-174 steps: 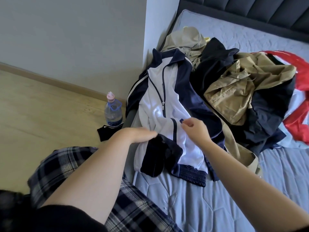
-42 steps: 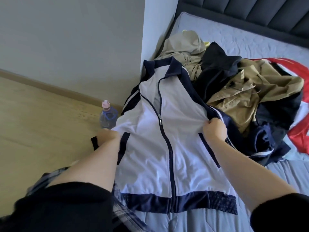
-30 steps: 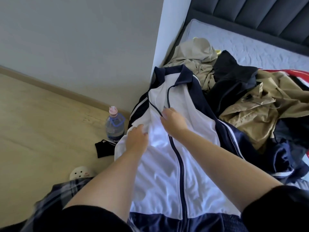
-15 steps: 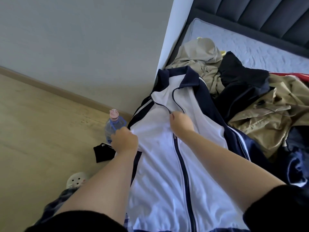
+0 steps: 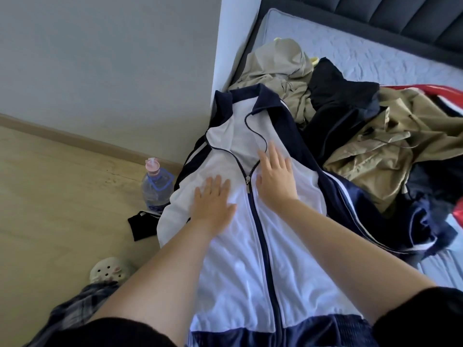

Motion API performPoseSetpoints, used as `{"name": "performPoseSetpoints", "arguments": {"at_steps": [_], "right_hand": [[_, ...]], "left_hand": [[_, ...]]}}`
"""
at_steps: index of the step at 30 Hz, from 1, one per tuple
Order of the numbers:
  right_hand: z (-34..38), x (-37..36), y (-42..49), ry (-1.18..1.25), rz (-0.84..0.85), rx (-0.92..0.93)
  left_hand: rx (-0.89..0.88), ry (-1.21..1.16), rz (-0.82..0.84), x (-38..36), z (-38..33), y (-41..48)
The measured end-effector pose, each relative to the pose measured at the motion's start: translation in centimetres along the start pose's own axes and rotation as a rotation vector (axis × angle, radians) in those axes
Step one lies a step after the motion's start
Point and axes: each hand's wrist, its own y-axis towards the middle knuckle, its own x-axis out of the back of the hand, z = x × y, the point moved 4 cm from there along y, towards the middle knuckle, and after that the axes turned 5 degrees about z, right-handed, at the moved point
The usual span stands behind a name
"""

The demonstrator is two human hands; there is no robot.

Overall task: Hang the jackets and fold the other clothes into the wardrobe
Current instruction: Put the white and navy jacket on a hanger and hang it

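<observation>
A white track jacket [image 5: 240,266] with navy collar, sleeves and hem lies face up along the near edge of the bed, zipped most of the way. My left hand [image 5: 213,204] lies flat on its chest left of the zip. My right hand [image 5: 274,176] rests flat to the right of the zip pull, fingers spread. Behind the jacket is a heap of clothes: a beige garment [image 5: 278,63], a black one [image 5: 338,101], a khaki jacket [image 5: 385,151] and a red and white piece [image 5: 451,96].
The bed [image 5: 363,51] has a grey quilted mattress and a dark padded headboard. On the wooden floor at left stand a water bottle [image 5: 156,189], a black cloth [image 5: 142,225] and a pale clog [image 5: 107,270]. A white wall corner [image 5: 233,33] meets the bed's left side.
Both hands have let go of the jacket's edges and zip and now lie flat on its chest. The zip pull sits higher than a second ago.
</observation>
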Motion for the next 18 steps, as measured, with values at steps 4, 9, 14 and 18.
{"name": "performPoseSetpoints", "arguments": {"at_steps": [4, 9, 14, 18], "right_hand": [[-2.5, 0.8, -3.8, 0.032, -0.083, -0.049], [-7.5, 1.4, -7.5, 0.04, -0.001, -0.361], [-11.3, -0.5, -10.3, 0.3, 0.348, -0.538], [-13.7, 0.2, -11.2, 0.359, 0.245, -0.616]], "left_hand": [[-0.142, 0.051, -0.014, -0.6, -4.2, -0.7], [-0.312, 0.052, 0.047, -1.8, -10.5, -2.1], [-0.342, 0.075, 0.086, -3.2, -13.3, -3.2], [-0.33, 0.128, 0.091, -4.4, -12.8, -3.9]]}}
